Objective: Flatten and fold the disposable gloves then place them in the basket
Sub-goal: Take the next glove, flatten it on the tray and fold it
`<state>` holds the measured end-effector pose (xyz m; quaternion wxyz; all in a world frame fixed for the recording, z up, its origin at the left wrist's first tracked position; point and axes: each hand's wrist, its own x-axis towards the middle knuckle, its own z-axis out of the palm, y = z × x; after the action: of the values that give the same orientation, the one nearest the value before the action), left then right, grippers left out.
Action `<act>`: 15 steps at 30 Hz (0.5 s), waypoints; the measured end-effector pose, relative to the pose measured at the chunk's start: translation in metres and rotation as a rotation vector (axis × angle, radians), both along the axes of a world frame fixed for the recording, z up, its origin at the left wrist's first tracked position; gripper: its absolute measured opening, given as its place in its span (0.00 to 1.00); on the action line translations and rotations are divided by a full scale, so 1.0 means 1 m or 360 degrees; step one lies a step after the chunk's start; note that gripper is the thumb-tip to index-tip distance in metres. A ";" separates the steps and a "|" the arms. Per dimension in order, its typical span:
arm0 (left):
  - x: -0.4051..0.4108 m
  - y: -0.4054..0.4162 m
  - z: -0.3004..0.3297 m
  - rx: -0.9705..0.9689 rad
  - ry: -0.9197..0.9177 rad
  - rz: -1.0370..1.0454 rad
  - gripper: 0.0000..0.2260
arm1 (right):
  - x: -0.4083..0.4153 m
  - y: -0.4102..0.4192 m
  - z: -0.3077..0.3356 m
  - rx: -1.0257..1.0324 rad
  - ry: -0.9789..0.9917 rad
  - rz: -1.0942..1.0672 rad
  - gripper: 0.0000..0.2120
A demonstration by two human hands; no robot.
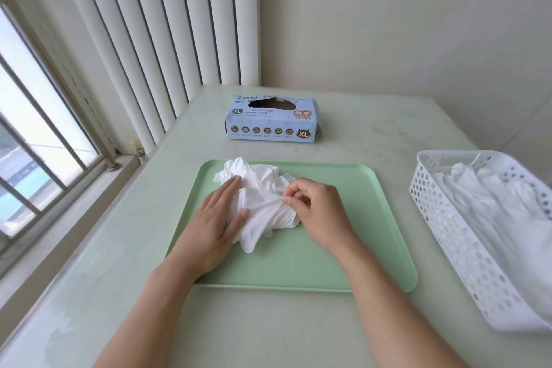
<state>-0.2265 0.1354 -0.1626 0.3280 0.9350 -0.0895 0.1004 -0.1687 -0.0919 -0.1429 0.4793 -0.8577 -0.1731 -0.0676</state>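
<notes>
A crumpled pile of white disposable gloves lies on a pale green tray in the middle of the table. My left hand lies flat with straight fingers, pressing on the left side of the pile. My right hand pinches a fold of glove between thumb and fingertips at the pile's right side. A white perforated basket stands at the right and holds white gloves.
A blue glove box marked XL stands behind the tray. A window with bars and vertical blinds runs along the left. A plain wall stands behind the table. The pale tabletop extends toward me.
</notes>
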 end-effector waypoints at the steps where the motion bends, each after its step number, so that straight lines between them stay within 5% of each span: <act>1: 0.000 0.000 -0.002 0.0025 -0.0009 -0.0003 0.30 | 0.001 -0.003 0.000 -0.0039 -0.0023 -0.0005 0.04; 10: 0.000 0.002 -0.005 0.0040 0.0005 0.0029 0.28 | 0.012 -0.023 -0.001 -0.0166 -0.0050 -0.0088 0.08; 12: 0.001 0.003 -0.008 0.0071 0.0007 0.0060 0.28 | 0.019 -0.033 0.000 0.0080 0.0041 -0.0375 0.10; 15: 0.000 0.004 -0.010 0.0092 -0.0010 0.0154 0.29 | 0.030 -0.054 0.005 0.1044 0.0579 -0.0808 0.13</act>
<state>-0.2263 0.1392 -0.1730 0.2953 0.9471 -0.0481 0.1164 -0.1385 -0.1463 -0.1379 0.7167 -0.6736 0.1603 -0.0824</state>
